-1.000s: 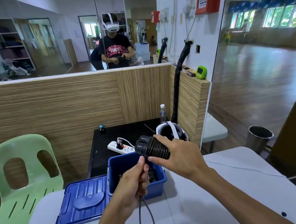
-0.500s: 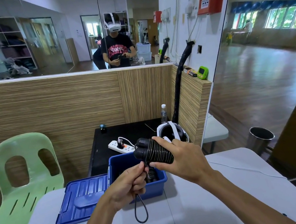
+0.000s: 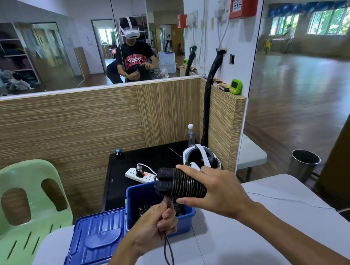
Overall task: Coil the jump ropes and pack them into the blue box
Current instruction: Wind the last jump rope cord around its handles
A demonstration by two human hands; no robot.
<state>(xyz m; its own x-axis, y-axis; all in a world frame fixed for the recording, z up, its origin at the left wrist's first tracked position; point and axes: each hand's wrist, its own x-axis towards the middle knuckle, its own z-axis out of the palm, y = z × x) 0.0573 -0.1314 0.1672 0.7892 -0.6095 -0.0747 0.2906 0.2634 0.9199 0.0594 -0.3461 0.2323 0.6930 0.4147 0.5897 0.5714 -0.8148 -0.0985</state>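
Jump rope (image 3: 180,184): black, cord wound in tight turns round its two paired handles; held in the air above the blue box (image 3: 160,223), handle ends pointing left.

My right hand (image 3: 218,190): forearm reaching in from lower right, palm over the coil, thumb beneath and fingers over the top, curled round the bundle.

My left hand (image 3: 155,226): forearm rising from the lower middle, fist closed on the free cord just below the coil; a short loop of cord (image 3: 168,252) hangs from the fist toward the white surface (image 3: 232,248).

Blue box: open, on the surface, dark coiled items inside. Blue lid (image 3: 94,239): flat, touching the box's left side.

Green plastic chair (image 3: 26,213): left of the surface.
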